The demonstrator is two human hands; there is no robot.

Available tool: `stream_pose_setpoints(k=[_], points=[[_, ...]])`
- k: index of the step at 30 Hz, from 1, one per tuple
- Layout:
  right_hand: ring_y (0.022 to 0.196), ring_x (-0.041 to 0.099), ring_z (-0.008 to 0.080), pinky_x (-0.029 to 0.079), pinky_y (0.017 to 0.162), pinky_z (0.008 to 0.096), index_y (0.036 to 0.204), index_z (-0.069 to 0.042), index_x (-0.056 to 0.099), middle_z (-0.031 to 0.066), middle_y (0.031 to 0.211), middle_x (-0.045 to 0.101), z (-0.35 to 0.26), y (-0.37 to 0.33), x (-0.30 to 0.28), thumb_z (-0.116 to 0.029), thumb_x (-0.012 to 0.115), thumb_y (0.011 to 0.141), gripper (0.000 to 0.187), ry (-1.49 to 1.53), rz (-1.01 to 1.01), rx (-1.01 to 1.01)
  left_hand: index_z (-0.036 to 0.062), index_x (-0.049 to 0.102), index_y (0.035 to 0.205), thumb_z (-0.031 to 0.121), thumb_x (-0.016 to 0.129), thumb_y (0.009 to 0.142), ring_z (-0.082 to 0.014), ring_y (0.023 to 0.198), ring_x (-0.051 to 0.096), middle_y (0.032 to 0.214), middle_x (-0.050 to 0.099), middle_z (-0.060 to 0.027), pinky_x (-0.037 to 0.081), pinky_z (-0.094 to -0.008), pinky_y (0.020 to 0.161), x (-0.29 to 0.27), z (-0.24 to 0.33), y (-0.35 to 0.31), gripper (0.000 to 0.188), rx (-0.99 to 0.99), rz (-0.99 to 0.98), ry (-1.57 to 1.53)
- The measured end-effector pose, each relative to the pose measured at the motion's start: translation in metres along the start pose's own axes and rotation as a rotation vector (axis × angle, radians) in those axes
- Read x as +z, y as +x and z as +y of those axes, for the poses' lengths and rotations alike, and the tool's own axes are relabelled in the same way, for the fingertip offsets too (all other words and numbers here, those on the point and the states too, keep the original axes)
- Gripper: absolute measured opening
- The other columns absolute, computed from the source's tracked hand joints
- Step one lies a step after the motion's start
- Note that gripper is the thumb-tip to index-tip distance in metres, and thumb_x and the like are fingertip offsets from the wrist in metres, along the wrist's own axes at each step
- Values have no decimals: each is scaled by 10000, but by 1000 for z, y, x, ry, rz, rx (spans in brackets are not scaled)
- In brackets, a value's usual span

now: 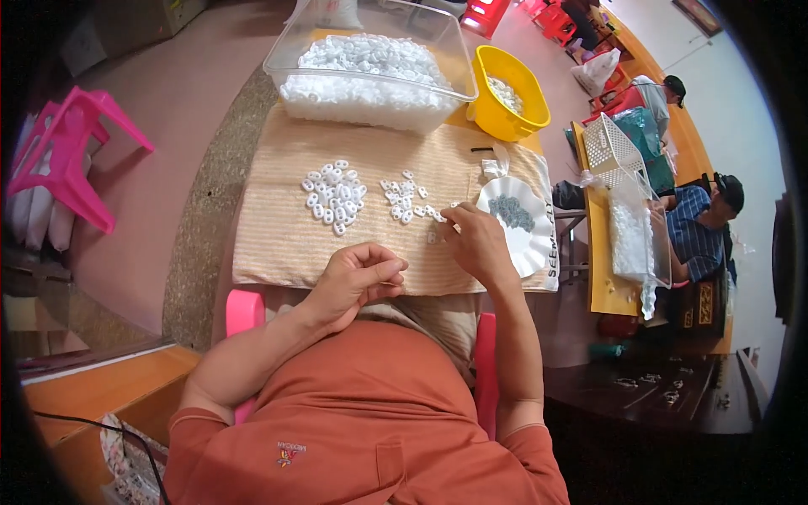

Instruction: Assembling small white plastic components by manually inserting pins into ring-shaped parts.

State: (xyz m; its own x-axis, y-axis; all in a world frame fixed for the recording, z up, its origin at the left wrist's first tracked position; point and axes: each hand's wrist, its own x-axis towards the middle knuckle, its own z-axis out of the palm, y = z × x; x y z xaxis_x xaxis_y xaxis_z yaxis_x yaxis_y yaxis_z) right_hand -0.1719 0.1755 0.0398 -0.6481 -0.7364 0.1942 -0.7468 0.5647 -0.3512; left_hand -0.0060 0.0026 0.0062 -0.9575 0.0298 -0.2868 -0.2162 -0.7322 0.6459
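Observation:
My left hand (360, 282) is held above the near edge of the cloth, thumb pressed to the curled fingers; anything between them is too small to make out. My right hand (478, 244) reaches down over the cloth beside the plate. Its fingers are drawn together at the end of a short row of white pieces (429, 211), and what they pinch is hidden. A loose cluster of small white oval plastic pieces (404, 196) lies left of that hand, and a larger pile of them (334, 197) farther left. The white fluted plate (526, 259) holds small grey parts (511, 214).
Behind the cloth (278, 168) stand a clear bin (370, 108) heaped with white pieces and a yellow tub (532, 84). A pink stool (71, 160) is at left. To the right, people sit by another table (599, 286) bearing a white basket (619, 139).

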Motion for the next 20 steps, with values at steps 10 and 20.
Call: stream_pose_setpoints(k=[10, 20], points=[[753, 639, 359, 502, 680, 451, 891, -49, 646, 133, 875, 625, 2, 1, 25, -182, 572, 905, 153, -258, -69, 121, 19, 636, 993, 95, 644, 914, -114, 816, 648, 926, 669, -60, 573, -265, 738, -2, 1, 0, 110, -6, -14, -21], [778, 679, 286, 520, 676, 388, 1105, -72, 618, 104, 1010, 689, -33, -31, 15, -154, 585, 958, 171, 644, -299, 149, 25, 583, 1121, 87, 623, 928, -114, 837, 648, 993, 668, -55, 571, -263, 754, 0, -6, 2, 206, 100, 31, -16]])
